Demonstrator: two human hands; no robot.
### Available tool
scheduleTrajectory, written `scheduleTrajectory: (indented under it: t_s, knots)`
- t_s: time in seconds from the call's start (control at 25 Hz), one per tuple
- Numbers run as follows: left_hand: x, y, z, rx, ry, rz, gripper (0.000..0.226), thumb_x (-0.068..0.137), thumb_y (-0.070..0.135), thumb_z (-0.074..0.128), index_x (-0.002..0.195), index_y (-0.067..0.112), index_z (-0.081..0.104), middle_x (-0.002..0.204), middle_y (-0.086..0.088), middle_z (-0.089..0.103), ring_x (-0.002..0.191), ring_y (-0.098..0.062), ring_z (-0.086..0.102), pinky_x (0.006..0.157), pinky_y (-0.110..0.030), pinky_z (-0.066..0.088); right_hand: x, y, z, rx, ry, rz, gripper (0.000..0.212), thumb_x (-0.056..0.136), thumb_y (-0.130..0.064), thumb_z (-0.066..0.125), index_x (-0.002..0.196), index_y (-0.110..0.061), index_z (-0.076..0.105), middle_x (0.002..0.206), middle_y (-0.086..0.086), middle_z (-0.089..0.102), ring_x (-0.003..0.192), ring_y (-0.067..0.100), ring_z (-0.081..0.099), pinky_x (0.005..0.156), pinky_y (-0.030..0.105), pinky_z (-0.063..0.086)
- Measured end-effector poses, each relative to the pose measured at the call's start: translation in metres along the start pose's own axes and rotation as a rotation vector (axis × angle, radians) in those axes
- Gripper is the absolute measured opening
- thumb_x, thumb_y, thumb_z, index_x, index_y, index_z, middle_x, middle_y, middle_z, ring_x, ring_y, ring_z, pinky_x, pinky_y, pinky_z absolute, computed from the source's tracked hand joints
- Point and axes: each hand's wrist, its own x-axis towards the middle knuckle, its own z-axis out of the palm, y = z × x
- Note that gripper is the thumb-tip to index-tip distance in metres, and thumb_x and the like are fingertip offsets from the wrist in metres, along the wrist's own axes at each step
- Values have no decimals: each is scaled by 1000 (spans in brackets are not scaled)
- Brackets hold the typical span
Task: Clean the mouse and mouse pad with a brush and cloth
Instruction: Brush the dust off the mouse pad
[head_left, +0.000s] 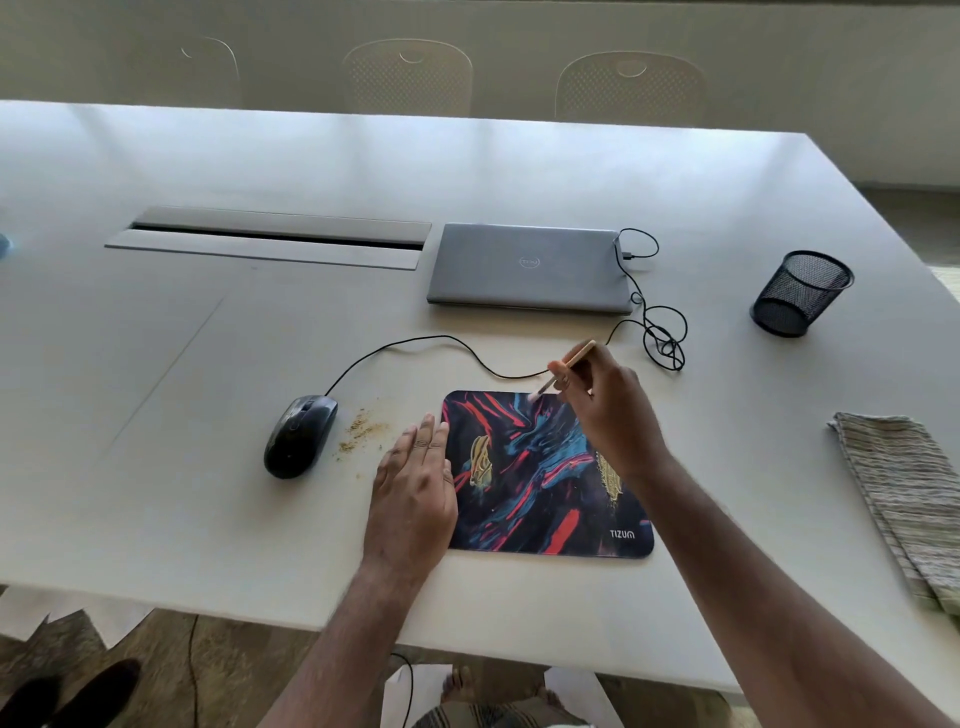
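A colourful mouse pad (535, 483) lies flat near the table's front edge. My right hand (608, 410) grips a thin wooden-handled brush (569, 364), its pale bristles touching the pad's far edge. My left hand (415, 483) lies flat with straight fingers, pressing on the pad's left edge and the table beside it. A black wired mouse (300, 435) sits to the left of the pad, off it. Yellowish crumbs (363, 428) are scattered on the table between mouse and pad. A striped grey cloth (904, 493) lies folded at the right edge.
A closed grey laptop (530, 267) lies behind the pad, with the mouse cable (654, 332) looping from its right side. A black mesh pen cup (800, 293) stands at the far right. A cable slot (270, 236) is set into the white table (208, 519). Chairs stand beyond.
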Motion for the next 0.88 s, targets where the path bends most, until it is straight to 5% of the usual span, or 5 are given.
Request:
scheduleTrajectory:
  t_s: [0.12, 0.44, 0.64, 0.76, 0.88]
  knots:
    - [0, -1, 0, 1, 2, 2, 59, 102, 31, 24, 156, 16, 42, 163, -3, 39, 151, -20, 34, 125, -33, 18, 0, -6, 3, 111, -166, 11, 26, 102, -39, 67, 96, -15, 61, 79, -2, 78, 72, 12, 77, 67, 37, 62]
    - [0, -2, 2, 10, -3, 1, 56, 103, 27, 29, 156, 15, 43, 162, -4, 41, 151, -21, 35, 125, -36, 22, 0, -13, 0, 178, -171, 86, 25, 101, -36, 69, 95, -13, 63, 75, -6, 78, 69, 5, 76, 68, 34, 62]
    - [0, -1, 0, 5, -1, 5, 58, 103, 30, 25, 156, 15, 42, 163, -4, 40, 151, -20, 35, 125, -33, 18, 0, -2, -16, -58, 68, 133, 29, 101, -39, 69, 91, -13, 62, 71, -15, 68, 68, 11, 72, 63, 29, 54]
    - [0, -1, 0, -2, -9, 0, 57, 104, 29, 27, 157, 16, 40, 164, -3, 38, 152, -19, 32, 125, -32, 15, -4, 0, -24, 112, -123, 136, 25, 100, -36, 71, 90, -14, 63, 72, -6, 77, 66, 5, 76, 67, 35, 64]
    - [0, -1, -1, -13, -20, -3, 57, 104, 28, 27, 159, 17, 37, 165, -2, 35, 153, -19, 30, 125, -31, 12, -10, 6, -28, -6, -125, 116, 24, 99, -32, 73, 90, -13, 61, 71, -11, 73, 62, -6, 71, 62, 19, 59]
